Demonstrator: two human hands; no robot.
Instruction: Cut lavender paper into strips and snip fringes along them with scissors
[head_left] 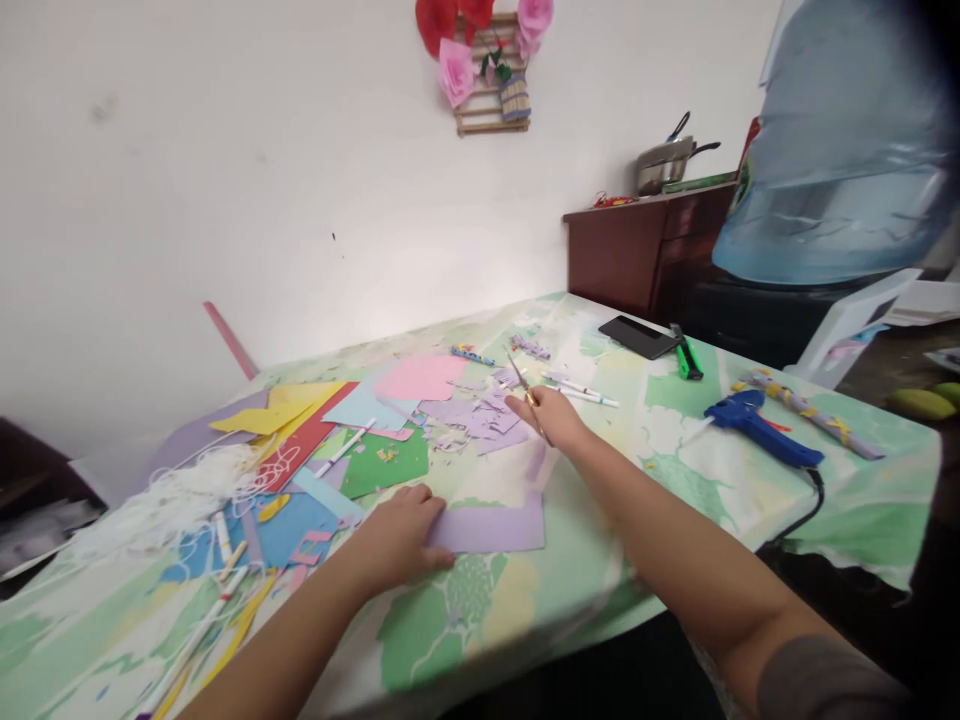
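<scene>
My right hand [553, 418] is closed around a pair of scissors [529, 394], its blades pointing up and away over a heap of purple paper scraps [491, 418]. My left hand [397, 535] lies on the table with thumb and fingers apart, at the left end of an L-shaped piece of purple paper [495, 528]. Whether any finger is under that paper is hidden. Just beyond my left hand lies a green sheet [390, 460] with small bits on it. Pink paper [421, 376] and light blue paper [367, 405] lie farther back.
White string [187, 485] spreads over the left side, near blue, red and yellow sheets. On the right are white-barrelled markers [589, 396], a black phone [636, 337], a green utility knife [687, 357], a blue glue gun [765, 428] and a decorated purple stick [825, 415].
</scene>
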